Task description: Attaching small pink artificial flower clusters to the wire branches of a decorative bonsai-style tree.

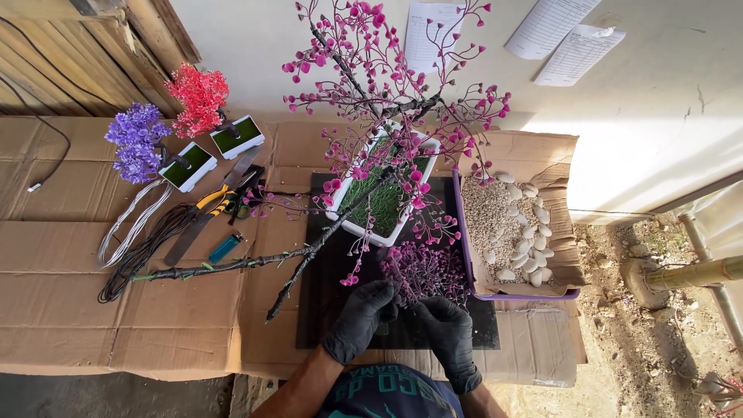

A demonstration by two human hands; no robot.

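My left hand [358, 319] and my right hand [449, 334], both in black gloves, meet over a black mat [325, 310] near the table's front edge. Both pinch the lower edge of a loose cluster of small purple-pink beaded sprigs [424, 271] lying on the mat. Just beyond it stands a white rectangular planter [357, 228] with green fake grass. A wire tree with pink bead blossoms [387, 85] rises from it. Two dark wrapped branches [232, 265] lie on the cardboard to the left, their tips reaching the planter.
A purple-rimmed box of gravel and white pebbles [515, 232] sits right of the mat. At the left are two small planters with a red tree [200, 97] and a purple tree [138, 139], bundled wires [139, 240], pliers [220, 203], a blue lighter [225, 247]. Dirt floor lies to the right.
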